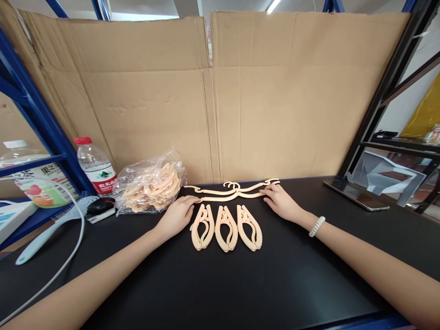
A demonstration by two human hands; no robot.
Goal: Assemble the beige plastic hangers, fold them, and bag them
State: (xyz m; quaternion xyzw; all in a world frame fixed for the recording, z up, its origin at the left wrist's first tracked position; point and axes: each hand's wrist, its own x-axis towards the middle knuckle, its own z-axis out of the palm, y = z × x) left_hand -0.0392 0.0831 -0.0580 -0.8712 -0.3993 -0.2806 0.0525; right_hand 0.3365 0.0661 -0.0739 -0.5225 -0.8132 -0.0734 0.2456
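Note:
Two unfolded cream plastic folding hangers lie one behind the other at the back of the black table. My left hand (176, 216) grips the left end of the front hanger (220, 198) with its fingertips. My right hand (282, 202), with a beaded bracelet on the wrist, has its fingers closed on that hanger's right end. Just behind it lies the other unfolded hanger (253, 187), its right arm close to my right fingers. Between my forearms, three folded hangers rest in a row: left (195, 233), middle (220, 233) and right (256, 233).
A clear plastic bag (151, 183) of folded hangers stands left, beside a red-capped water bottle (98, 167). A pale blue brush (51, 236), a dark round object (100, 207) and a white cable (81, 224) lie nearby. At right rests a phone (355, 195). Cardboard (275, 101) walls the back.

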